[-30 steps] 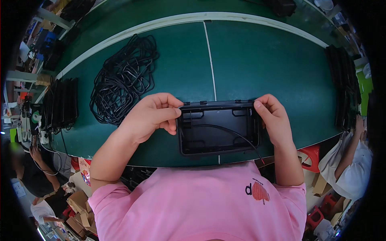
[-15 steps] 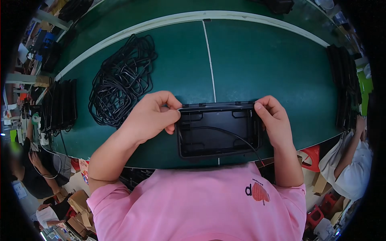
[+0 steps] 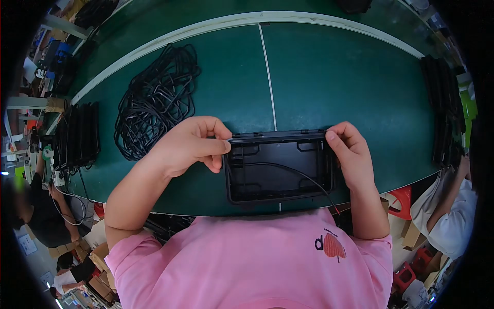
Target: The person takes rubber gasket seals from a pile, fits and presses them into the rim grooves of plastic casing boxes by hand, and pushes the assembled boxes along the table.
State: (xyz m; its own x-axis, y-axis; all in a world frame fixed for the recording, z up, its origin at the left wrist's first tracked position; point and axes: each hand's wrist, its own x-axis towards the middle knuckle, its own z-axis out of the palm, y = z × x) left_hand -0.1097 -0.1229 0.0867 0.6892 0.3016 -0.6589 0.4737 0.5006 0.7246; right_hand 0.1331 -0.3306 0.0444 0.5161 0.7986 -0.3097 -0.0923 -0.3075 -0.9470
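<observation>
A black rectangular plastic case [image 3: 280, 194] lies in front of me at the near edge of the green table, its hollow inside facing up. A thin black cable [image 3: 288, 169] crosses the inside and comes out over the lower right corner, with a bit of red at its end. My left hand [image 3: 198, 144] pinches the upper left corner of the case between thumb and fingers. At the upper right corner, my right hand [image 3: 351, 149] grips the rim the same way. Hinge-like tabs show along the far edge.
A tangled heap of black cable [image 3: 157, 103] lies on the table [image 3: 339, 82] to the left. Stacks of black cases stand at the left edge [image 3: 77, 135] and right edge [image 3: 443, 110]. Other people sit at both sides, one in a white top [image 3: 453, 219].
My left forearm and elbow have shifted slightly outward to the left. Both hands keep their hold, and the case stays nearly in place.
</observation>
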